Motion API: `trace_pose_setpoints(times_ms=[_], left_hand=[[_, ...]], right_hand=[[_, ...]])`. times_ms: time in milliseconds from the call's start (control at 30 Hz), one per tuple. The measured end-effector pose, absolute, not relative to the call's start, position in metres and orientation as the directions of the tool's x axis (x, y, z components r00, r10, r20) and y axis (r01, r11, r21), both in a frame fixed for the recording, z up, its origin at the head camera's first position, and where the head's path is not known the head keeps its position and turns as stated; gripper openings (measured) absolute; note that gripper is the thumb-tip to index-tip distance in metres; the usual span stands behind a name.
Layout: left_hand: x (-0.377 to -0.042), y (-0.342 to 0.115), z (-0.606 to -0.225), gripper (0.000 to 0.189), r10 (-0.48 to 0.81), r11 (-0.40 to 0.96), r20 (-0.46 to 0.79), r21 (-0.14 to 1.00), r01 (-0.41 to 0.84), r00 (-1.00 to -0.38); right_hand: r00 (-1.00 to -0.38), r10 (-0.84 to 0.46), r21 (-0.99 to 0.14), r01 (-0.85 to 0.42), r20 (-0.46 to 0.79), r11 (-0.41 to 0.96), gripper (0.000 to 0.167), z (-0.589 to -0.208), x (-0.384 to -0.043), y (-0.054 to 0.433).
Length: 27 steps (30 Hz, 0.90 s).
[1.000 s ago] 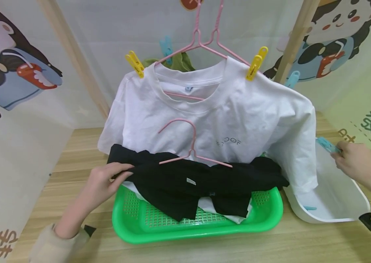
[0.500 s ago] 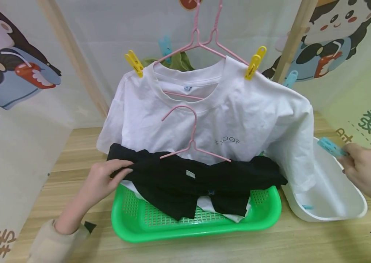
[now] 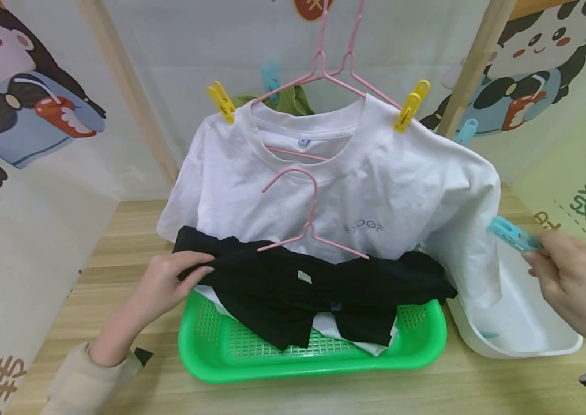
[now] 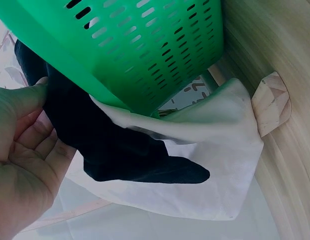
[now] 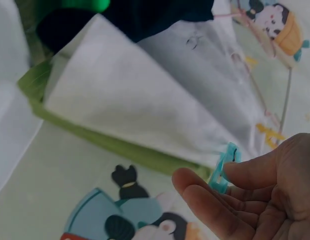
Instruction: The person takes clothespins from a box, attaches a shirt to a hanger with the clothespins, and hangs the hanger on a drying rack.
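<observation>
My left hand (image 3: 171,285) pinches the left end of a black garment (image 3: 267,294), thumb and fingers gripping its edge in the left wrist view too. A pink hanger (image 3: 310,213) sticks up from the garment, its hook in front of a white T-shirt (image 3: 407,190). My right hand (image 3: 578,276) pinches a light blue clothespin (image 3: 513,233) between thumb and fingers, over the white bin and beside the T-shirt's sleeve. In the right wrist view the same clothespin (image 5: 225,167) sits between thumb and forefinger. The lower part of the hanger is hidden in the black garment.
Under the garment stands a green basket (image 3: 303,372) with white cloth in it. A white bin (image 3: 537,346) at its right holds another blue clothespin. The T-shirt hangs from a pink hanger with yellow clothespins (image 3: 411,106), a green garment (image 3: 293,101) behind it.
My right hand has lifted slightly from over the white bin with the clothespin, now nearer the camera. The small pink hanger has risen a little. My left hand keeps its grip on the black garment.
</observation>
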<state>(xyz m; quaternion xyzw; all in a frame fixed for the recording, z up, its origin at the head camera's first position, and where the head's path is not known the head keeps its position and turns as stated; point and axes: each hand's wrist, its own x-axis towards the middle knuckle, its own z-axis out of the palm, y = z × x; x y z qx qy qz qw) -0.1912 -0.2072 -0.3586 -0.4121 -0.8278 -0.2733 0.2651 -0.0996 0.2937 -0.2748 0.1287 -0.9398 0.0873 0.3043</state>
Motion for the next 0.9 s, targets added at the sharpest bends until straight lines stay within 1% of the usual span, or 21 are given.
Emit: trace_pose_setpoints(times_ms=[33, 100, 133, 200, 233, 433, 633, 667, 700, 767, 800, 833, 867, 900], left_hand=[[-0.191, -0.207, -0.359, 0.016, 0.538, 0.514, 0.662, 0.234, 0.826, -0.522], [-0.191, -0.207, -0.358, 0.028, 0.540, 0.519, 0.657, 0.233, 0.823, -0.526], [-0.191, -0.207, -0.358, 0.030, 0.539, 0.520, 0.658, 0.231, 0.822, -0.526], [-0.191, -0.207, -0.359, 0.030, 0.541, 0.518, 0.657, 0.231, 0.823, -0.525], [-0.191, -0.207, -0.359, 0.029, 0.542, 0.517, 0.657, 0.230, 0.824, -0.524], [-0.191, -0.207, -0.359, 0.030, 0.546, 0.512, 0.655, 0.233, 0.827, -0.523], [-0.192, -0.208, -0.358, 0.026, 0.549, 0.508, 0.657, 0.227, 0.831, -0.516], [-0.192, -0.207, -0.358, 0.026, 0.550, 0.509, 0.657, 0.227, 0.830, -0.516], [-0.192, -0.207, -0.358, 0.027, 0.551, 0.510, 0.655, 0.226, 0.830, -0.517], [-0.192, -0.206, -0.358, 0.029, 0.549, 0.514, 0.653, 0.228, 0.827, -0.522], [-0.191, -0.206, -0.357, 0.029, 0.547, 0.516, 0.653, 0.229, 0.825, -0.524], [-0.191, -0.206, -0.357, 0.028, 0.545, 0.518, 0.652, 0.231, 0.823, -0.526], [-0.191, -0.206, -0.357, 0.028, 0.544, 0.519, 0.652, 0.233, 0.823, -0.528], [-0.190, -0.206, -0.356, 0.028, 0.543, 0.520, 0.651, 0.235, 0.821, -0.530]], right_hand=[[-0.768, -0.215, -0.064, -0.316, 0.603, 0.947, 0.017, -0.274, -0.099, 0.290], [-0.742, -0.260, -0.031, -0.353, 0.618, 0.935, 0.039, -0.273, -0.097, 0.284], [-0.728, -0.279, -0.017, -0.370, 0.626, 0.929, 0.050, -0.272, -0.097, 0.281], [-0.709, -0.308, 0.001, -0.398, 0.635, 0.918, 0.064, -0.271, -0.096, 0.275], [-0.701, -0.323, 0.009, -0.411, 0.636, 0.911, 0.066, -0.271, -0.096, 0.273], [-0.671, -0.395, 0.018, -0.494, 0.628, 0.869, 0.060, -0.270, -0.102, 0.254], [-0.609, -0.484, 0.007, -0.618, 0.628, 0.786, 0.054, -0.274, -0.114, 0.223], [-0.601, -0.500, 0.002, -0.639, 0.624, 0.769, 0.046, -0.274, -0.117, 0.218], [-0.590, -0.517, 0.006, -0.655, 0.620, 0.755, 0.044, -0.275, -0.119, 0.213], [-0.577, -0.549, 0.008, -0.684, 0.605, 0.729, 0.024, -0.274, -0.123, 0.202], [-0.576, -0.564, 0.004, -0.698, 0.592, 0.716, 0.016, -0.274, -0.124, 0.197], [-0.573, -0.580, 0.008, -0.708, 0.580, 0.707, 0.014, -0.273, -0.126, 0.191], [-0.570, -0.594, 0.007, -0.718, 0.568, 0.696, 0.021, -0.271, -0.127, 0.186], [-0.564, -0.607, 0.014, -0.726, 0.559, 0.688, 0.024, -0.271, -0.129, 0.181]])
